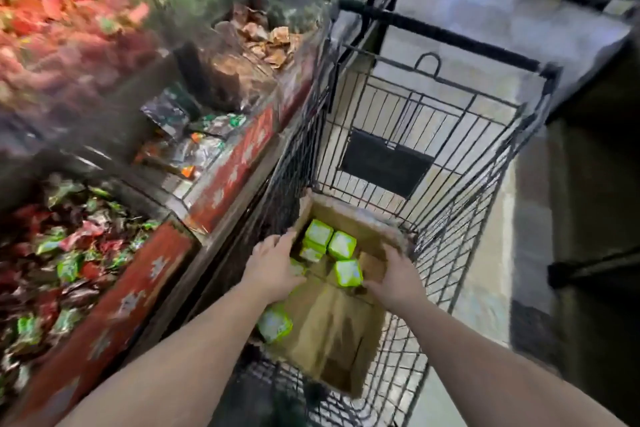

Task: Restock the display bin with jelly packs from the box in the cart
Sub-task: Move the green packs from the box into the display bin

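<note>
An open cardboard box (337,333) sits in the near end of a black wire cart (450,156). Several green-and-white jelly packs (341,244) lie at the box's far end, and one more jelly pack (275,322) lies near its left wall. My left hand (273,265) reaches into the box on the left, fingers spread over the packs; whether it grips one is hidden. My right hand (398,279) is in the box on the right, fingers beside a green pack (348,272). The display bin (69,263) at lower left holds mixed wrapped sweets, some green.
A row of clear-fronted candy bins with red patterned fronts (239,163) runs along the left, right beside the cart. The cart's handle bar (440,35) is at the far end. Tiled floor (491,288) lies to the right, with dark shelving (595,218) beyond.
</note>
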`<state>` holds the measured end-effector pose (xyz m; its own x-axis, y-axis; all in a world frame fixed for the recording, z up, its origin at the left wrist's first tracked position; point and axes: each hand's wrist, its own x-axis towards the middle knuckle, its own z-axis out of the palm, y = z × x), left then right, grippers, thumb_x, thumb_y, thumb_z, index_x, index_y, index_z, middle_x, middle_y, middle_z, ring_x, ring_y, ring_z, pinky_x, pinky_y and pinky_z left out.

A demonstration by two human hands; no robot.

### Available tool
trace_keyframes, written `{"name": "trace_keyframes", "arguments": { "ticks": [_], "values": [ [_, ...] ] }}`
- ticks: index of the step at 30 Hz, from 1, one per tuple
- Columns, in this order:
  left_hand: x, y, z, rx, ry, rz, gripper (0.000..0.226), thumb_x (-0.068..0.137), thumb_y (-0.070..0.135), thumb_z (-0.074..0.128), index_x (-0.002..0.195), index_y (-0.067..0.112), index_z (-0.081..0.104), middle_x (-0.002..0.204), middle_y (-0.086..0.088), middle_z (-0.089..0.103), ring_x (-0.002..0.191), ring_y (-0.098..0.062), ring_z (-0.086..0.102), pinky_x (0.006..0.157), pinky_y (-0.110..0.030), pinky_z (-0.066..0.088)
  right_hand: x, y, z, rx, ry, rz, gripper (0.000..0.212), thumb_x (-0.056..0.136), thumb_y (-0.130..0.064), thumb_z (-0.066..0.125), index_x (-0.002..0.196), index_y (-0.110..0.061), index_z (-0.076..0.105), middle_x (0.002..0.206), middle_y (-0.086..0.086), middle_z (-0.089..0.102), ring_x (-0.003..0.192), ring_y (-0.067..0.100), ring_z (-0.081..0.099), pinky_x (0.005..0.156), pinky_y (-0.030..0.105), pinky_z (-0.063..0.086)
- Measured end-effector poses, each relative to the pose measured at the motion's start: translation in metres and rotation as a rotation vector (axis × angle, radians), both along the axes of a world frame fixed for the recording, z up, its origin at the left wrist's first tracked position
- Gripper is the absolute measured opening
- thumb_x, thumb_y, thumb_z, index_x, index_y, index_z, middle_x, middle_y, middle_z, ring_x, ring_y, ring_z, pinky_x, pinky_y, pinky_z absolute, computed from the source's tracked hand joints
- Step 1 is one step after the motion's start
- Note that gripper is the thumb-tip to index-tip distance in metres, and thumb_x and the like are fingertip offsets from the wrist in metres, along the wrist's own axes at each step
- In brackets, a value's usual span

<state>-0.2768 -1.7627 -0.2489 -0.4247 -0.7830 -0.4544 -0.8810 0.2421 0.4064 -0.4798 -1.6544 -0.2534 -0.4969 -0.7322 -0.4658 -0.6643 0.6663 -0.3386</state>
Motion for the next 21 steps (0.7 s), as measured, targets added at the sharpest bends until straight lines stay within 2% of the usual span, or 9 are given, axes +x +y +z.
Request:
{"name": "trace_keyframes", "arguments": {
  "ticks": [4, 8, 13, 15, 18, 19, 21],
  "values": [
    [0.008, -0.004, -0.044, 0.141, -0.076, 0.031, 0.092, 0.072, 0.041, 0.073, 0.148, 0.028, 0.022, 0.145, -0.005, 0.037, 0.133, -0.03, 0.035, 0.108, -0.038, 0.034, -0.001, -0.013, -0.033, 0.126, -0.054, 0.03, 0.089, 0.076, -0.036, 0.074, 0.149, -0.022, 0.025, 0.135, 0.017, 0.045, 0.126, 0.034, 0.047, 0.105, 0.037, 0.039],
    [0.017, 0.001, -0.085, 0.29, -0.124, 0.095, 0.092, 0.073, 0.033, 0.072, 0.149, 0.027, 0.021, 0.141, -0.01, 0.041, 0.128, -0.03, 0.044, 0.102, -0.035, 0.04, -0.009, -0.029, -0.067, 0.186, -0.087, 0.041, 0.081, 0.079, -0.034, 0.069, 0.148, -0.022, 0.028, 0.129, 0.019, 0.049, 0.121, 0.036, 0.049, 0.1, 0.036, 0.041],
    [0.023, 0.012, -0.138, 0.461, -0.204, 0.18, 0.093, 0.077, 0.036, 0.073, 0.15, 0.018, 0.018, 0.143, -0.01, 0.046, 0.13, -0.026, 0.047, 0.104, -0.032, 0.04, -0.02, -0.044, -0.113, 0.276, -0.135, 0.052, 0.079, 0.081, -0.026, 0.066, 0.149, -0.024, 0.025, 0.13, 0.019, 0.042, 0.121, 0.039, 0.05, 0.099, 0.036, 0.04],
    [0.022, 0.018, -0.16, 0.536, -0.25, 0.182, 0.089, 0.084, 0.031, 0.069, 0.152, 0.014, 0.014, 0.144, -0.012, 0.046, 0.132, -0.026, 0.046, 0.105, -0.031, 0.036, -0.027, -0.05, -0.133, 0.312, -0.144, 0.071, 0.078, 0.081, -0.025, 0.067, 0.147, -0.02, 0.027, 0.13, 0.02, 0.041, 0.121, 0.039, 0.049, 0.099, 0.037, 0.04],
    [0.021, 0.028, -0.196, 0.585, -0.357, 0.185, 0.089, 0.09, 0.023, 0.061, 0.153, 0.014, -0.002, 0.144, -0.018, 0.044, 0.133, -0.03, 0.044, 0.107, -0.036, 0.033, -0.036, -0.059, -0.162, 0.347, -0.157, 0.091, 0.07, 0.08, -0.023, 0.069, 0.139, -0.013, 0.033, 0.128, 0.021, 0.042, 0.117, 0.041, 0.051, 0.095, 0.039, 0.041],
    [0.02, 0.03, -0.203, 0.592, -0.393, 0.169, 0.087, 0.091, 0.024, 0.059, 0.153, 0.015, -0.001, 0.146, -0.019, 0.042, 0.134, -0.031, 0.042, 0.109, -0.038, 0.03, -0.04, -0.062, -0.171, 0.35, -0.163, 0.093, 0.071, 0.079, -0.023, 0.071, 0.138, -0.012, 0.033, 0.127, 0.021, 0.042, 0.116, 0.041, 0.051, 0.096, 0.04, 0.042],
    [0.018, 0.034, -0.22, 0.627, -0.426, 0.125, 0.068, 0.095, 0.026, 0.054, 0.152, 0.018, 0.017, 0.149, -0.018, 0.037, 0.137, -0.031, 0.037, 0.111, -0.035, 0.025, -0.046, -0.067, -0.19, 0.361, -0.175, 0.103, 0.076, 0.077, -0.026, 0.074, 0.138, -0.012, 0.031, 0.127, 0.021, 0.041, 0.118, 0.04, 0.05, 0.098, 0.041, 0.041]
  ]
}}
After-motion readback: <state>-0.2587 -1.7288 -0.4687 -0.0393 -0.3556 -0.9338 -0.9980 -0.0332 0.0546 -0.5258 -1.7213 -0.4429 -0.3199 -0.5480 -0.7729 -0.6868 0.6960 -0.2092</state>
